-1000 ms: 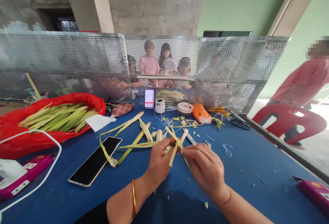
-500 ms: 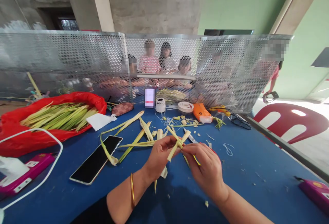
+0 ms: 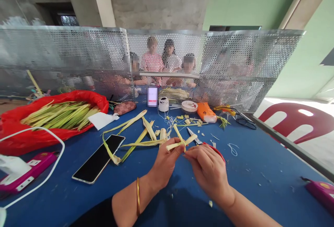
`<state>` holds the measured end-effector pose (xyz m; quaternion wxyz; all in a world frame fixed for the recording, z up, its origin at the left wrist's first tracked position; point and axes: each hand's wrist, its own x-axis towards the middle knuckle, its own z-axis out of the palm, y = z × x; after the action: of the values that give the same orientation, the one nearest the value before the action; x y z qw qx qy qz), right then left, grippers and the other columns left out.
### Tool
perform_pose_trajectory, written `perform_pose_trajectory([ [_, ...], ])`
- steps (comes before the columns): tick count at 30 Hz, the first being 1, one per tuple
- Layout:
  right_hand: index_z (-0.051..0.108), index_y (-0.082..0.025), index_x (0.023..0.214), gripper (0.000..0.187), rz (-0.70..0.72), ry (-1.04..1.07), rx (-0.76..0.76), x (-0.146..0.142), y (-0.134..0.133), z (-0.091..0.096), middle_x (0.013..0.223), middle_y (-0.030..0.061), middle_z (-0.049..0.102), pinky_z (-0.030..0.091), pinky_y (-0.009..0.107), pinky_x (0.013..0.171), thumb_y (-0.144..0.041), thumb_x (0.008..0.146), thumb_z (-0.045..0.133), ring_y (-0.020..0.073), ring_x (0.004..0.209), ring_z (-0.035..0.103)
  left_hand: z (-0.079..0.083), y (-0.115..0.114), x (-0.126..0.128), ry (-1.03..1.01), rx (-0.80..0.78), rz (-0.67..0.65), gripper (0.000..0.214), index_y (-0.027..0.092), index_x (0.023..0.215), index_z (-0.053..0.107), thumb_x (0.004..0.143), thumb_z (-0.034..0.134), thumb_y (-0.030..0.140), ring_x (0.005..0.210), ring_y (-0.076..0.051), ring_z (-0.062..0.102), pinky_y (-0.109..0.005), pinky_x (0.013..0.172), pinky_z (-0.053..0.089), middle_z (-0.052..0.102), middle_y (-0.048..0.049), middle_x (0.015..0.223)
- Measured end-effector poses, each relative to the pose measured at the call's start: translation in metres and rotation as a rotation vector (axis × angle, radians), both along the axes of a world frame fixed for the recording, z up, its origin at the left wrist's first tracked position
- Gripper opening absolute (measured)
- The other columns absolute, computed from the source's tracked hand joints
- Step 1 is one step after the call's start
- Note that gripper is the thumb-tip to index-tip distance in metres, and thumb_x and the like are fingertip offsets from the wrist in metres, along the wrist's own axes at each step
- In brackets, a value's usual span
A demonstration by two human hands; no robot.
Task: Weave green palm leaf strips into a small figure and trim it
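Left hand point(image 3: 165, 161) grips the folded leaf point(image 3: 183, 142) above the desk point(image 3: 255, 192), well in from its right edge, apparently steadying the crossing; right hand point(image 3: 210, 166) pinches its lower end. Scissors point(image 3: 196, 137) lie just beyond, presumably for ready reach.

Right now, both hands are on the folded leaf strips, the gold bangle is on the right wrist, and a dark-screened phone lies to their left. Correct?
Not quite: the head view shows the gold bangle on the left wrist, not the right. The left hand and right hand are on the folded leaf strips, and the dark-screened phone lies to their left, as you said.
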<state>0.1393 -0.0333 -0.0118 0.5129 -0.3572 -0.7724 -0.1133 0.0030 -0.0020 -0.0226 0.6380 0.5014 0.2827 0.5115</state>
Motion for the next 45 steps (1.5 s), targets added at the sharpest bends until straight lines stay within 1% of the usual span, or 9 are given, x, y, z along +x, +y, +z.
perform_pose_trajectory([
  [4, 0.059, -0.020, 0.077, 0.015, 0.040, 0.098, -0.143, -0.002, 0.000, -0.005, 0.071, 0.0036, 0.069, 0.046, 0.029, 0.064, -0.013, 0.089, 0.055, 0.0174, 0.066, 0.063, -0.007, 0.003, 0.002, -0.035, -0.078, 0.063, 0.028, 0.018, 0.091, 0.063, 0.077, 0.072, 0.041, 0.077, -0.013, 0.051, -0.024, 0.076, 0.040, 0.059, 0.0012, 0.077],
  [10, 0.061, -0.018, 0.074, 0.036, 0.291, 0.919, -0.911, 0.001, 0.010, 0.000, 0.068, 0.0018, 0.061, 0.045, 0.026, 0.061, -0.051, 0.087, 0.056, 0.0147, 0.064, 0.056, 0.003, 0.010, -0.004, -0.053, -0.096, -0.108, 0.022, 0.016, 0.083, 0.065, 0.080, 0.069, 0.037, 0.077, -0.015, 0.057, -0.026, 0.077, 0.042, 0.065, -0.0027, 0.078],
  [13, 0.062, -0.017, 0.077, 0.034, 0.472, 1.181, -1.115, 0.002, 0.015, 0.003, 0.067, -0.0002, 0.058, 0.042, 0.023, 0.057, -0.050, 0.075, 0.072, 0.0113, 0.059, 0.051, 0.009, 0.009, -0.005, -0.049, -0.093, -0.178, 0.021, 0.014, 0.083, 0.067, 0.080, 0.069, 0.035, 0.078, -0.017, 0.061, -0.029, 0.079, 0.044, 0.068, -0.0049, 0.080],
  [17, 0.061, -0.016, 0.066, 0.030, 0.468, 1.243, -1.051, 0.002, 0.016, 0.002, 0.060, -0.0027, 0.055, 0.039, 0.020, 0.055, -0.038, 0.066, 0.082, 0.0085, 0.055, 0.046, 0.010, 0.008, -0.004, -0.049, -0.154, -0.135, 0.022, 0.016, 0.092, 0.070, 0.076, 0.073, 0.031, 0.078, -0.016, 0.063, -0.027, 0.076, 0.045, 0.069, -0.0039, 0.080],
  [21, 0.063, -0.017, 0.072, 0.028, 0.480, 1.240, -1.052, 0.001, 0.015, -0.001, 0.062, -0.0023, 0.059, 0.039, 0.022, 0.056, -0.039, 0.069, 0.080, 0.0094, 0.056, 0.048, 0.007, 0.005, -0.002, -0.067, -0.234, -0.143, 0.022, 0.017, 0.093, 0.072, 0.073, 0.075, 0.027, 0.081, -0.015, 0.062, -0.024, 0.074, 0.044, 0.070, -0.0039, 0.085],
  [26, 0.061, -0.016, 0.063, 0.029, 0.429, 1.253, -1.036, 0.001, 0.015, -0.003, 0.060, -0.0014, 0.061, 0.038, 0.022, 0.054, -0.037, 0.065, 0.081, 0.0092, 0.054, 0.048, 0.005, 0.003, 0.002, -0.148, -0.303, -0.096, 0.026, 0.017, 0.093, 0.073, 0.069, 0.078, 0.024, 0.080, -0.013, 0.059, -0.022, 0.071, 0.042, 0.069, -0.0030, 0.084],
  [31, 0.058, -0.017, 0.059, 0.032, 0.445, 1.383, -1.147, 0.000, 0.015, -0.003, 0.054, -0.0022, 0.057, 0.036, 0.021, 0.047, -0.035, 0.058, 0.084, 0.0083, 0.048, 0.046, -0.001, 0.005, 0.001, -0.203, -0.341, -0.193, 0.023, 0.015, 0.089, 0.072, 0.068, 0.078, 0.023, 0.068, -0.011, 0.056, -0.021, 0.063, 0.039, 0.067, -0.0028, 0.076],
  [39, 0.059, -0.016, 0.057, 0.032, 0.347, 1.305, -1.047, 0.002, 0.015, 0.005, 0.052, -0.0027, 0.054, 0.036, 0.021, 0.046, -0.037, 0.057, 0.084, 0.0080, 0.047, 0.045, -0.003, 0.008, 0.000, -0.255, -0.461, -0.258, 0.021, 0.014, 0.080, 0.072, 0.063, 0.080, 0.022, 0.051, -0.004, 0.041, -0.017, 0.053, 0.035, 0.058, 0.0011, 0.063],
  [45, 0.058, -0.017, 0.058, 0.034, 0.349, 1.158, -1.007, 0.006, 0.016, 0.009, 0.055, -0.0024, 0.054, 0.038, 0.023, 0.049, -0.042, 0.063, 0.080, 0.0096, 0.049, 0.046, 0.000, 0.009, -0.004, -0.209, -0.433, -0.205, 0.024, 0.014, 0.086, 0.073, 0.066, 0.079, 0.025, 0.060, -0.008, 0.052, -0.020, 0.060, 0.040, 0.062, -0.0008, 0.069],
])
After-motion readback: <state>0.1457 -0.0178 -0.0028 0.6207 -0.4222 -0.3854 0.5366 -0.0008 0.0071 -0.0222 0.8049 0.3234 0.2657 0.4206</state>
